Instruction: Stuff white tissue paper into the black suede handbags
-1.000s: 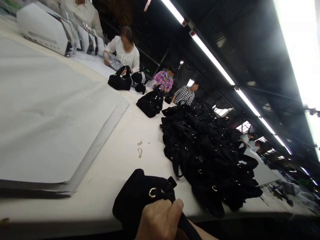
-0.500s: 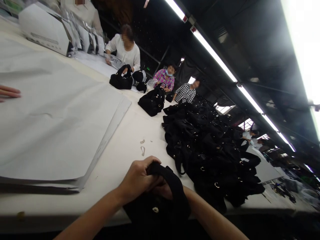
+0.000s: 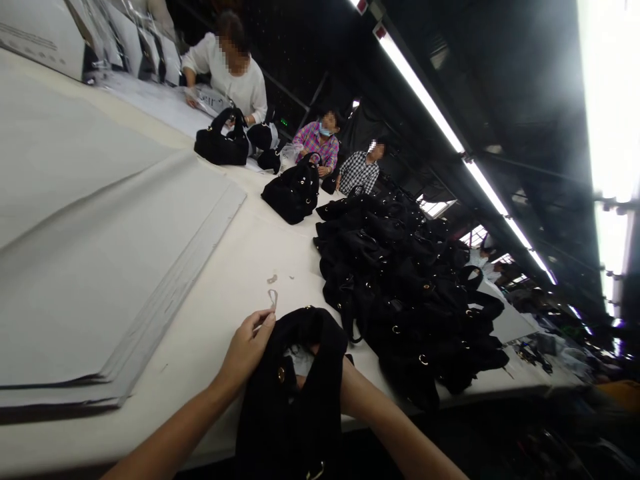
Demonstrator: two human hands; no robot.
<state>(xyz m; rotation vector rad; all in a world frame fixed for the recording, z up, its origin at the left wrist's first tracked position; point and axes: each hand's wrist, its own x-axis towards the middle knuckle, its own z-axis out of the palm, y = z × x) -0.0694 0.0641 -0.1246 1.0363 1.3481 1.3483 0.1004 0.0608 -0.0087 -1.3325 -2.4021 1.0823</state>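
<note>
A black handbag (image 3: 260, 427) with metal rings stands at the table's near edge, its mouth open and pale lining or paper showing inside. My left hand (image 3: 253, 340) grips the bag's left side near the top, thumb along the fabric and fingers curled. From the right, my right hand (image 3: 349, 380) reaches past the wide black handle; bits of skin show inside the opening, but its fingers are mostly hidden. Small pale scraps (image 3: 273, 298) lie just beyond my left hand.
A big pile of black bags (image 3: 390, 287) covers the table's right side. A stack of large grey-white sheets (image 3: 125, 280) lies left. Another black bag (image 3: 293, 193) stands farther back. Several co-workers sit across the table, one in a white top (image 3: 240, 83).
The bag has turned and its mouth is now spread open. My left hand has moved from the handle to the bag's side. A hand over the sheets at left is gone; one sheet looks shifted.
</note>
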